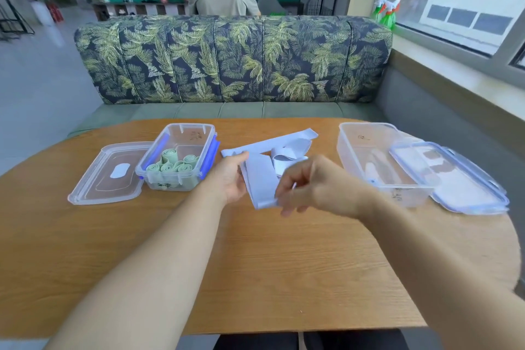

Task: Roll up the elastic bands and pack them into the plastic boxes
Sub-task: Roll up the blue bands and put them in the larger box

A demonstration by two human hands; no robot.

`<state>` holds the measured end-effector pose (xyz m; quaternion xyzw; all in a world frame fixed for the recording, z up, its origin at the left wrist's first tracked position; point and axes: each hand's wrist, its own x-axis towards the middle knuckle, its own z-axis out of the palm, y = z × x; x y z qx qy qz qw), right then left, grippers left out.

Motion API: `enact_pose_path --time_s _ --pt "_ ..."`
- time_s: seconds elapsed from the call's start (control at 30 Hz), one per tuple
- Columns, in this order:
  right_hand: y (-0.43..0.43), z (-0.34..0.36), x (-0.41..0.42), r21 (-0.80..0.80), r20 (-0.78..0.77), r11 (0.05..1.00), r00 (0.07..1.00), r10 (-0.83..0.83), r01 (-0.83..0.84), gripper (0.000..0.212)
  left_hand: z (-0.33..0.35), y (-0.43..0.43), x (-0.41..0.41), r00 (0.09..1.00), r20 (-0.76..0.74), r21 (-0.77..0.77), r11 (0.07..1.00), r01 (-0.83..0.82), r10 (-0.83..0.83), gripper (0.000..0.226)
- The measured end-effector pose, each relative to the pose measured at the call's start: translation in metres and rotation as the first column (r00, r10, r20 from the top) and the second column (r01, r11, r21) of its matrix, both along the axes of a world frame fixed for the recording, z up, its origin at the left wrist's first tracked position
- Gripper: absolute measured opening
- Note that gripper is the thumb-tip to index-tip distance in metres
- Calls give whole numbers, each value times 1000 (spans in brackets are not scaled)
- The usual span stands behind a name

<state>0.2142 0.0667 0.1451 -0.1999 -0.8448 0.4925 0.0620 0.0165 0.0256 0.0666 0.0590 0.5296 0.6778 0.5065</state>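
Mid-frame, the left hand (230, 179) grips the pale blue band (260, 179) while the right hand (318, 185) pinches its lower end; rolling seems about to begin and needs tight turns.

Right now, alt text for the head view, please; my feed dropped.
The left hand and right hand hold a pale blue band over the wooden table. The left box holds green rolls; the right box stands open.

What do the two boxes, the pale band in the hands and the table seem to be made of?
Left box and right box: clear glossy plastic; the table shows through their walls. Pale band: soft matte fabric, probably elastic; it folds and curls limply. Table: wood or wood-look laminate, low sheen; grain lines show.
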Motion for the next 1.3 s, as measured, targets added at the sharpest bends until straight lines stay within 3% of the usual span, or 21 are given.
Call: enact_pose_path --time_s 0.07,0.17,0.27,0.33,0.5,0.6,0.7,0.8,0.93,1.0,1.03,1.1,1.17,1.2,1.3 --pt "-7 -19 4 -56 67 998 997 24 -20 8 -7 -1 2 997 -67 -38 999 -28 25 23" --pt "-20 -49 8 -147 88 989 995 43 -30 4 -12 -6 4 945 -322 -92 992 -85 51 17" --pt "-33 -76 9 -222 33 975 999 -17 24 4 -10 -6 1 775 -630 -174 981 -86 -44 17" --pt "-40 -90 9 -263 -14 963 998 -66 60 4 -5 -6 -1 675 -733 -198 975 -97 -81 22" --pt "-45 -103 12 -320 -12 946 998 -59 52 4 -26 -18 -6 634 -749 -344 930 -128 -190 21" --pt "-48 -109 13 -447 -11 893 998 -64 52 1 -30 -23 -5 377 -853 -476 835 -276 -361 21" --pt "-56 -110 10 -683 -28 716 975 -222 143 11 -9 -18 -1 140 -873 -483 787 -383 -468 19" --pt "-62 -109 4 -782 77 526 890 -450 334 18 7 -4 -3 119 -788 -582 667 -466 -604 25" --pt "-65 -106 6 -712 210 502 831 -514 491 13 4 5 0 78 -694 -651 577 -493 -716 24" --pt "-65 -107 10 -734 256 445 815 -519 514 10 -5 10 2 110 -730 -643 622 -447 -675 14" --pt "-64 -108 11 -761 279 388 803 -526 519 7 -10 13 2 170 -772 -623 676 -395 -612 7" --pt "-61 -111 13 -816 314 250 763 -565 521 12 -18 20 5 386 -821 -534 806 -255 -421 10" --pt "-58 -113 15 -849 318 157 726 -610 504 17 -25 24 10 646 -730 -387 914 -122 -223 22" --pt "-57 -113 16 -860 314 133 716 -623 493 18 -26 25 13 728 -660 -327 944 -56 -186 31" --pt "-58 -110 19 -876 303 111 714 -631 470 20 -29 26 15 789 -579 -236 969 77 -204 42"
